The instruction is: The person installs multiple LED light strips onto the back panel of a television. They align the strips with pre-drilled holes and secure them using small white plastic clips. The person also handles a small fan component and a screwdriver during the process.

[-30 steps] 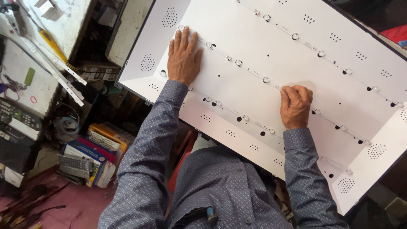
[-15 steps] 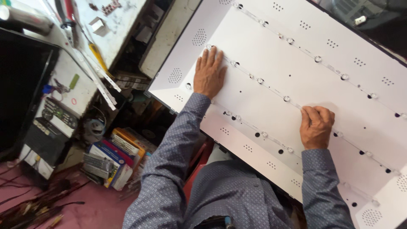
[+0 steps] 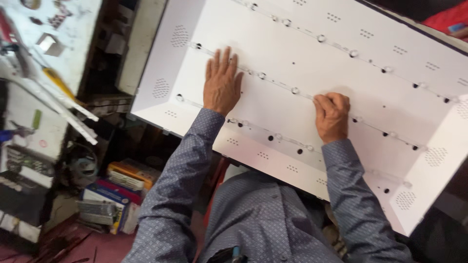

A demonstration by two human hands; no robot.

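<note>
A large white backlight panel (image 3: 312, 73) lies tilted before me, crossed by thin light strips with small round lenses (image 3: 295, 90). My left hand (image 3: 222, 85) rests flat on the panel, fingers spread over the middle strip near its left end. My right hand (image 3: 332, 117) is curled, fingertips pressing on the same strip near the panel's middle. Whether it pinches the strip I cannot tell. Both arms wear a blue patterned shirt.
A cluttered bench (image 3: 29, 73) with loose white strips (image 3: 73, 112) and a yellow-handled tool (image 3: 56, 80) stands at the left. Stacked boxes and books (image 3: 117, 195) sit on the floor below it. A red object (image 3: 448, 19) shows at the top right.
The view has shifted, so the panel and both hands sit further right in frame. My hands keep nearly the same places on the panel; the right hand's fingers have crept slightly leftward along the strip.
</note>
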